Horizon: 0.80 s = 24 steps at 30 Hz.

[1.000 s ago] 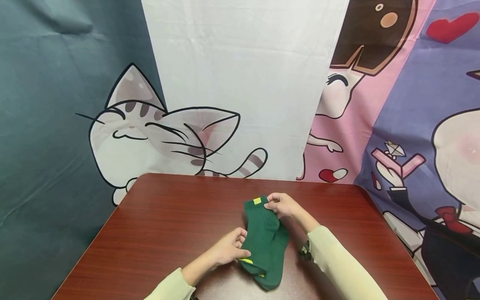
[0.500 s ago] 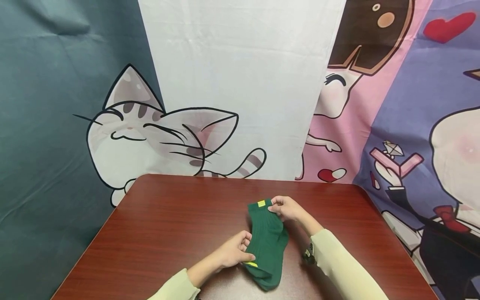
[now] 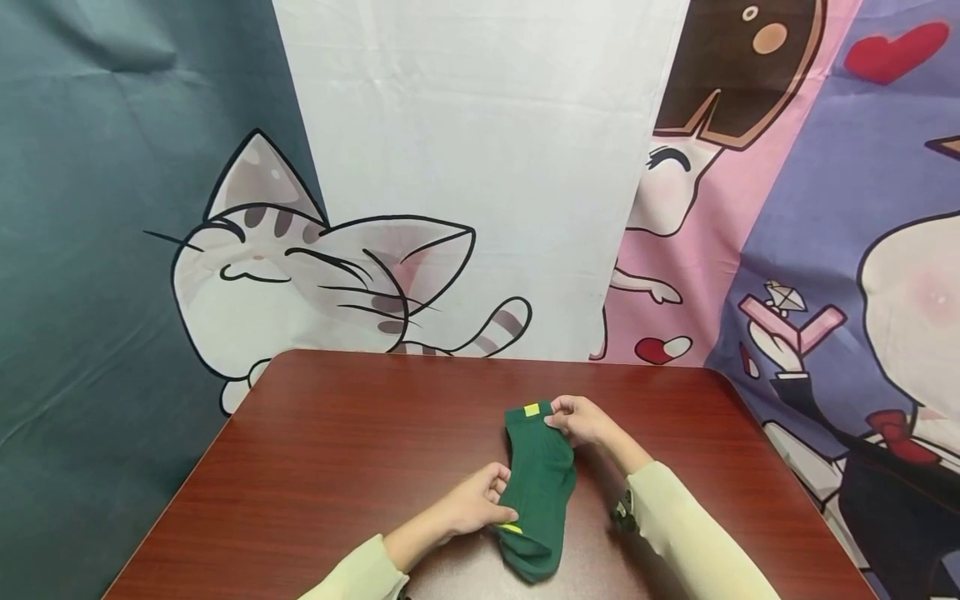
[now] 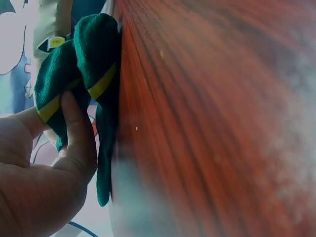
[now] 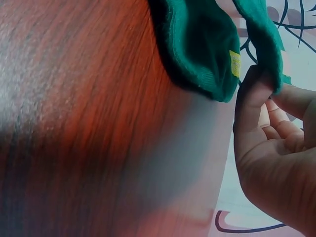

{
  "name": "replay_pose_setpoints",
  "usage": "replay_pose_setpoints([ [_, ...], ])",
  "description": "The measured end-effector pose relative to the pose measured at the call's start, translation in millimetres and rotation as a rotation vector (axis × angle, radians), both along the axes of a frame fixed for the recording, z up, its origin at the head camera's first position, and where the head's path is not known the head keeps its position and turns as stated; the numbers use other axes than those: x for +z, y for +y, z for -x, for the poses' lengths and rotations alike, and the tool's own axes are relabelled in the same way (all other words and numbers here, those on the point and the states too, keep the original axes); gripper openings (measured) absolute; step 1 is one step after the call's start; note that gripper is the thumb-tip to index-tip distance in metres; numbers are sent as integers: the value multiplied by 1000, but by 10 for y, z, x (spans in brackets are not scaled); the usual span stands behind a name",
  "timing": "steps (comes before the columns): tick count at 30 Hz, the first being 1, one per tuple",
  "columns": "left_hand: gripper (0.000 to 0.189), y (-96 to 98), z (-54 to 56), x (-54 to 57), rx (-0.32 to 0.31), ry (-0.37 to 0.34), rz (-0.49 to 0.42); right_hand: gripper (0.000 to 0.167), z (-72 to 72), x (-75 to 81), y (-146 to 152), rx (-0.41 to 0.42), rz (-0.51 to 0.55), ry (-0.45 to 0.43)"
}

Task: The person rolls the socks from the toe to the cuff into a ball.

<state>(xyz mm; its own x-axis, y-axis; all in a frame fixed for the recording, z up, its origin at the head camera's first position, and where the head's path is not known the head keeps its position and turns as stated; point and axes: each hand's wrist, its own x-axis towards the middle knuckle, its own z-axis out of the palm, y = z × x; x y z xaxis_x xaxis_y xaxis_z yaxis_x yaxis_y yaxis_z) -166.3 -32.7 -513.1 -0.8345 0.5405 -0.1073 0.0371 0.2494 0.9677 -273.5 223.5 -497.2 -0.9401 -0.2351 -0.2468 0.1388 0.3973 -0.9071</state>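
Two dark green socks lie largely over each other, the upper sock [image 3: 538,471] covering most of the lower one in the head view. My left hand [image 3: 474,498] pinches the upper sock near its yellow stripe, thumb on top. In the left wrist view, the other sock's rounded end [image 4: 97,47], also yellow-striped, hangs beside that hand, close by the tabletop. At the far end, my right hand [image 3: 583,421] pinches the cuff edge between thumb and finger, next to a yellow tag [image 3: 532,410]. From the right wrist, a gaping green cuff [image 5: 202,44] shows beside the pinched edge.
The reddish-brown wooden table [image 3: 352,450] spreads around both hands, its far edge against a hanging cloth [image 3: 487,167] printed with a cartoon cat and figures. Pale sleeves [image 3: 693,533] cover both forearms, and a dark wrist device [image 3: 624,510] sits at the right cuff.
Both hands have shifted slightly right with the upper sock, which now overlaps the lower sock more fully. The lower sock's right side, plainly visible earlier, is mostly covered. Both pinches stay the same.
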Motion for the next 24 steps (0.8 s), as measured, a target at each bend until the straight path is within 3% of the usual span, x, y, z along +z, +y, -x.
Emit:
replay_pose_setpoints([
  [9,46,46,-30,10,2,-14,72,11,-19,-16,8,-13,-55,-7],
  [18,54,51,-78,25,-41,-1,103,9,-36,-80,17,-12,-83,-25],
  [24,62,54,-104,101,-81,76,254,11,-39,-142,-14,-13,-165,23],
])
